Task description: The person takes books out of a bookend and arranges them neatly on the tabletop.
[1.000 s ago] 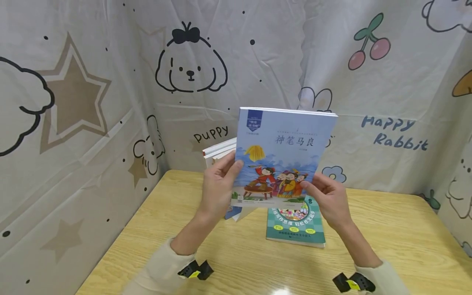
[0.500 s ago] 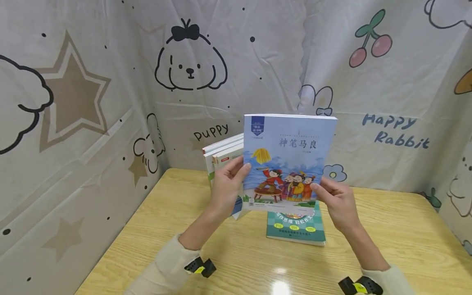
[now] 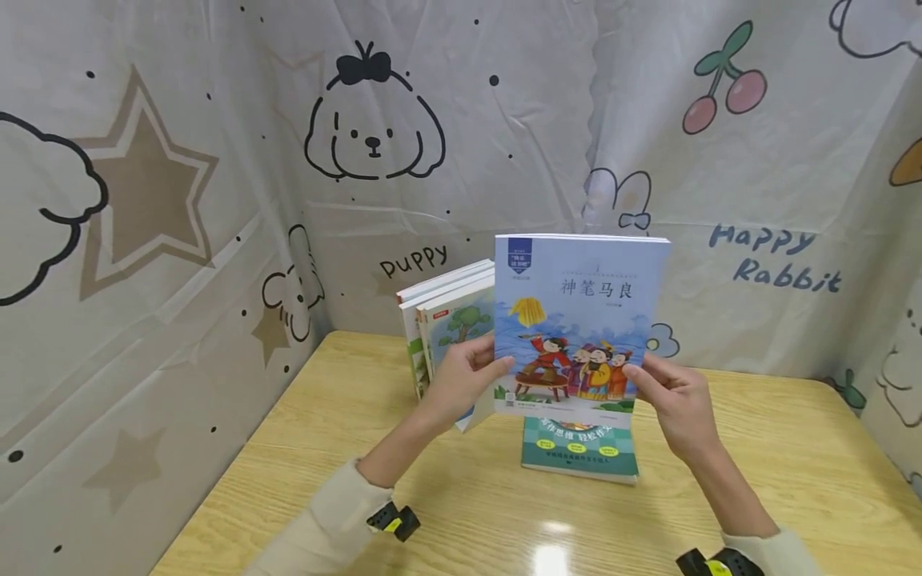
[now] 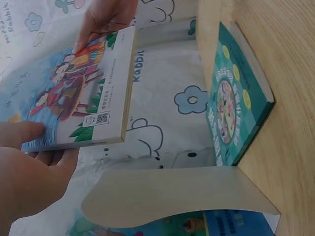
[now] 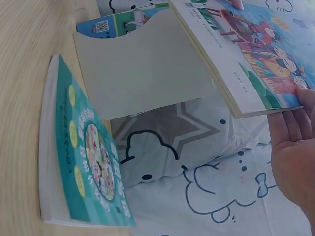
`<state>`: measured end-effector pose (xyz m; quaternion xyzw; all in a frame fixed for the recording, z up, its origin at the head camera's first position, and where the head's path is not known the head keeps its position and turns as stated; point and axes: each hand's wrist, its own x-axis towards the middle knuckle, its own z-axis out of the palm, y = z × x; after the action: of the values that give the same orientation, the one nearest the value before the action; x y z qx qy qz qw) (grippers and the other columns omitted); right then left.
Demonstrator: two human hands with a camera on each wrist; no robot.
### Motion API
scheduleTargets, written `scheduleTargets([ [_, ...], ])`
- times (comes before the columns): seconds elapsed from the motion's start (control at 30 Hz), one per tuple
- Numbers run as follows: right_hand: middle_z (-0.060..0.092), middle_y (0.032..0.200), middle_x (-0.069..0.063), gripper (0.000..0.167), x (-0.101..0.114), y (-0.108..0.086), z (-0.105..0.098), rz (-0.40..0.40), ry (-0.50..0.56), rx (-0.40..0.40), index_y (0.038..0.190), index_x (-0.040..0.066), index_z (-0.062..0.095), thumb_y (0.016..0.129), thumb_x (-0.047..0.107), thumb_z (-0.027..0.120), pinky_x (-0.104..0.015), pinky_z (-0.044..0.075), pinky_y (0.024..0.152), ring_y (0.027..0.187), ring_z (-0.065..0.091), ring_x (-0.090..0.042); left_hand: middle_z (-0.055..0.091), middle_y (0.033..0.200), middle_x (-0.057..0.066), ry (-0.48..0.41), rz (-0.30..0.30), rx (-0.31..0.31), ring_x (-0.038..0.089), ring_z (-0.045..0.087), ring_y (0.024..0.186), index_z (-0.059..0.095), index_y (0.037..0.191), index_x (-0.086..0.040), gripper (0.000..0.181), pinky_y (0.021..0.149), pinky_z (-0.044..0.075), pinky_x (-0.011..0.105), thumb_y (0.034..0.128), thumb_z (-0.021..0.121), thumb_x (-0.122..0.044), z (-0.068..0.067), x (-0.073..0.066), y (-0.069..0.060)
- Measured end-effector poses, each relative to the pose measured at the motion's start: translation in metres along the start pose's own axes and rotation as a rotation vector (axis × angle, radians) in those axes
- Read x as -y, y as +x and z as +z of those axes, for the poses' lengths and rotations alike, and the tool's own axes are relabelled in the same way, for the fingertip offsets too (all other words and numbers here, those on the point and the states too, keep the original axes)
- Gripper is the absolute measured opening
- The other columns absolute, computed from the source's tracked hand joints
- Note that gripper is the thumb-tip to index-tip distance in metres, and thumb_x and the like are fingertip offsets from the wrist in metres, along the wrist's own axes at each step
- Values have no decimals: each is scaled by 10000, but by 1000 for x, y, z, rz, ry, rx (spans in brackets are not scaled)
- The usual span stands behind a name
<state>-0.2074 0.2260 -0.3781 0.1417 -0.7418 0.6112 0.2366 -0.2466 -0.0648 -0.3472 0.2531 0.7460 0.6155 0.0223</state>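
Above the table a light-blue picture book [image 3: 576, 320] is raised in both hands, its illustrated front cover towards me. My left hand [image 3: 461, 380] grips its left edge, with the thumb on the cover. At the opposite edge my right hand [image 3: 677, 400] pinches it low down, thumb again in front. In the left wrist view the book [image 4: 74, 93] hangs tilted, with its page edges showing. Below it, a green book [image 3: 579, 460] lies flat on the table; its upper part is hidden behind the held book.
Several books [image 3: 454, 316] stand leaning at the left back, partly covered by the left hand and held book. A pale curved panel [image 5: 142, 64] stands beside them in the right wrist view. Patterned cloth [image 3: 504, 144] hangs behind the wooden table [image 3: 288, 480].
Both hands have carried the blue book to the right and a little downward. More of the standing books shows at the left, and less of the green book below.
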Motion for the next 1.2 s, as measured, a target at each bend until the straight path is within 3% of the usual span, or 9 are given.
scheduleTargets([
  [0.03,532,618,124,149,-1,0,-1,5,-8,2,871,-98,679,975,-10,622,-206,566,717,550,480,-38,659,1254,159,6,-6,-3,265,633,1154,532,1406,11,464,985,495,379,998,641,-182,1,2,0],
  [0.17,430,577,48,139,-5,-2,-5,37,36,4,879,-37,717,977,-2,624,-208,568,716,551,449,-46,691,1191,149,-7,-14,-34,264,655,1108,601,1330,10,393,962,511,381,986,655,-173,6,7,2],
  [0.27,641,748,27,191,-7,-3,-9,60,100,4,1119,16,744,978,-9,617,-208,564,740,702,596,-49,715,1115,155,-16,24,-58,259,679,1036,658,1229,31,299,900,545,358,979,656,-133,9,10,2],
  [0.33,715,892,42,215,-9,-4,-11,71,133,8,1157,20,731,980,-11,612,-209,562,743,798,650,-49,725,1075,150,-14,55,-64,241,692,987,682,1177,35,246,851,563,337,976,654,-104,12,12,3],
  [0.67,735,1000,90,320,-20,-7,-27,135,73,70,1238,-152,615,989,50,627,-236,575,724,887,702,-68,750,912,108,91,102,-40,109,684,702,736,1021,20,128,607,561,277,962,670,-72,24,21,11],
  [0.87,731,1001,97,420,-26,-8,-34,247,98,95,1289,-172,555,1004,129,625,-269,584,718,860,718,-107,537,529,-5,144,49,-20,71,384,443,698,837,-13,164,428,271,206,968,671,-108,33,23,17],
  [0.97,731,972,100,499,-27,-9,-37,308,85,93,1302,-229,487,1008,151,624,-271,586,714,838,718,-110,443,515,-62,158,9,-6,77,315,439,596,721,-53,276,436,249,215,977,664,-130,38,26,19],
  [1.07,721,965,119,546,-29,-10,-39,362,54,90,1317,-233,466,1010,189,624,-265,585,716,838,712,-94,454,546,-50,160,-28,2,99,336,451,505,674,-70,351,441,260,221,981,661,-138,43,29,20],
  [1.2,715,1011,97,558,-34,-10,-42,393,18,108,1336,-206,476,1015,228,618,-275,586,730,860,707,-88,645,653,-33,151,-73,-12,163,549,510,569,685,-65,316,418,274,215,971,676,-145,50,34,20],
])
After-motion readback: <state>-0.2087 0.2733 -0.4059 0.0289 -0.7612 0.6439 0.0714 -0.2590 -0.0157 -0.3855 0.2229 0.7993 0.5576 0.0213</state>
